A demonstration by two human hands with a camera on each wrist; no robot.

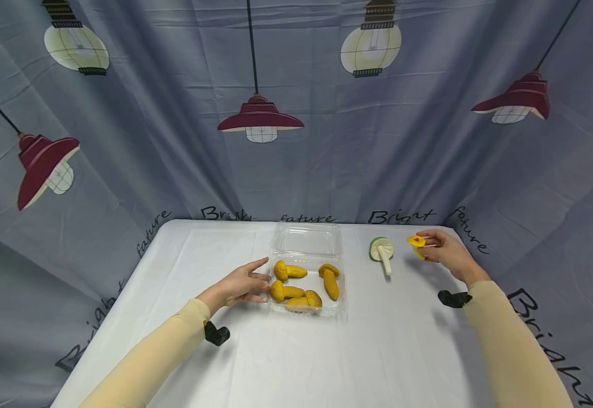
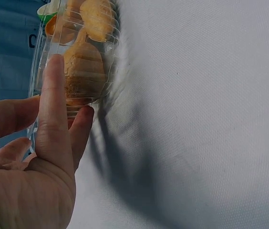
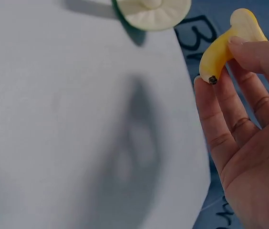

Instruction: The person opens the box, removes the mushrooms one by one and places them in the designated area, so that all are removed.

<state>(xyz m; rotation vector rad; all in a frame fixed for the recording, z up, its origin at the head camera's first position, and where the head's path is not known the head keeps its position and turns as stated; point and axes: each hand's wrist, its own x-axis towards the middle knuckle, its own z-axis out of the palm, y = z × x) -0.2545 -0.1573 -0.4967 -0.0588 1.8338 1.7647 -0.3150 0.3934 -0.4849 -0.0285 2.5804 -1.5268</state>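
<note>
My right hand (image 1: pixel 444 252) pinches a small yellow mushroom (image 3: pixel 218 50) between thumb and fingertips, over the table's far right corner. Its stem is curved with a dark tip, and one end flares. In the head view my left hand (image 1: pixel 242 285) is at the left side of a clear plastic clamshell box (image 1: pixel 339 309), fingers extended. The left wrist view shows those fingertips (image 2: pixel 87 112) right at the box wall. Several brownish-yellow mushrooms (image 1: pixel 331 283) lie inside the box. Between box and right hand, a mushroom with a green-edged, pale cap (image 1: pixel 382 249) lies on the table.
The box's clear lid (image 1: pixel 308 241) is folded back toward the table's far edge. A white cloth covers the table (image 1: pixel 286 362). Grey-blue curtains (image 1: pixel 296 175) printed with lamps and lettering surround its back and sides.
</note>
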